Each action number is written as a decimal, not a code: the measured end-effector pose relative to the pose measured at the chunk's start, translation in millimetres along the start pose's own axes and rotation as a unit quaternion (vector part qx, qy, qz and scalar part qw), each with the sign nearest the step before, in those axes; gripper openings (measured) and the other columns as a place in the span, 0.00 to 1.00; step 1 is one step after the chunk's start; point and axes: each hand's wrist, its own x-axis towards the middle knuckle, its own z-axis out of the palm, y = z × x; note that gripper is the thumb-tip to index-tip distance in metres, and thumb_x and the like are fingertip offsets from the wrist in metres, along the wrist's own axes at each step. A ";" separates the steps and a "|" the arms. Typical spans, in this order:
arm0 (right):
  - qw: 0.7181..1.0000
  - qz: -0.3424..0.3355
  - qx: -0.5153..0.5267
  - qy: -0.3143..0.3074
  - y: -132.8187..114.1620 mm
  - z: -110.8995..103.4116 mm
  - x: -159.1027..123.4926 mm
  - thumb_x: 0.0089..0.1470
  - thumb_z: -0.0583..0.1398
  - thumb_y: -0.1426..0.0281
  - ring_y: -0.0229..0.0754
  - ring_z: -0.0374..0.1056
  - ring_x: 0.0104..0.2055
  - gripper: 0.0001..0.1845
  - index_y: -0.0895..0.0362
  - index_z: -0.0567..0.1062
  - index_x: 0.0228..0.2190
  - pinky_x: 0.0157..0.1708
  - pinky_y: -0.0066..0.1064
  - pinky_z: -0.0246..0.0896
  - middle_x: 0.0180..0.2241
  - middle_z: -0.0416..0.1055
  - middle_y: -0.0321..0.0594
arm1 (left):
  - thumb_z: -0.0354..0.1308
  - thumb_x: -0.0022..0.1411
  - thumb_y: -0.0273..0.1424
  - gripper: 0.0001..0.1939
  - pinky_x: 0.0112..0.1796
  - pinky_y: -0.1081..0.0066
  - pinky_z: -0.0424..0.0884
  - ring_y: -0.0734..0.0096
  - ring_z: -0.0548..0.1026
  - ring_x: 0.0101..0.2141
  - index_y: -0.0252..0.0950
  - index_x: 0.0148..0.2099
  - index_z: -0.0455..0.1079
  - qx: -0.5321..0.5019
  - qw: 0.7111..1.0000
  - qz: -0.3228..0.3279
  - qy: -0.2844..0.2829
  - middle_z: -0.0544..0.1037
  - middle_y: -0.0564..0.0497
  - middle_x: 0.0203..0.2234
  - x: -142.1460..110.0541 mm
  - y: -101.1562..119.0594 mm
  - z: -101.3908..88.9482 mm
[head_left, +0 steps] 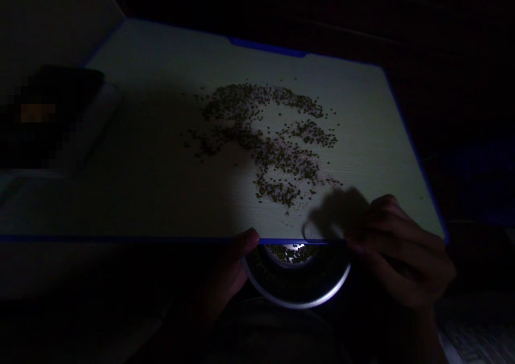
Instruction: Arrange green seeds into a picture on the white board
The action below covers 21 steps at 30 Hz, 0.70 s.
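Small dark greenish beans or seeds [287, 157] lie scattered in uneven patches on a pale, blue-edged board [374, 138]. Below the board's near edge is a round metal bowl [309, 303] with a bright rim; more of the same grains show inside. My left hand [231, 270] is closed at the bowl's left side, its thumb up against the board edge. At the right, my right hand [406, 251] hovers over the near edge with curled fingers and the fingertips pinched together beside the bowl. Whatever they may hold is lost in shadow.
A dark object on a pale block [94, 119], partly blurred out, rests on the board's left side. Surroundings are very dim. Something blue [483, 181] shows faintly beyond the right edge, and a pale wall [52, 26] stands at the upper left.
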 end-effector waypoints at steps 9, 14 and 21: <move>0.998 0.057 -0.029 0.029 -3.1 4.4 6.2 0.54 0.68 0.84 0.43 0.73 0.33 0.15 0.56 0.82 0.40 0.35 0.42 0.64 0.34 0.81 0.38 | 0.63 0.71 0.37 0.36 0.68 0.52 0.64 0.48 0.72 0.66 0.47 0.77 0.60 0.020 1.000 -0.008 -0.007 0.81 0.49 0.62 3.8 0.1 -14.1; 0.983 0.119 -0.114 0.080 -4.4 8.0 6.1 0.58 0.68 0.80 0.41 0.74 0.35 0.13 0.51 0.82 0.41 0.37 0.38 0.68 0.36 0.81 0.34 | 0.64 0.70 0.35 0.38 0.68 0.55 0.65 0.49 0.71 0.66 0.49 0.78 0.58 0.038 0.998 0.009 0.046 0.79 0.50 0.63 1.4 0.1 -9.5; 0.976 0.141 -0.143 0.088 -3.3 8.6 7.8 0.61 0.67 0.77 0.42 0.77 0.40 0.11 0.50 0.82 0.43 0.40 0.37 0.70 0.38 0.82 0.35 | 0.61 0.72 0.39 0.35 0.69 0.53 0.63 0.49 0.69 0.68 0.47 0.77 0.58 -0.002 1.000 -0.024 -0.002 0.79 0.50 0.63 -2.9 -0.1 -2.1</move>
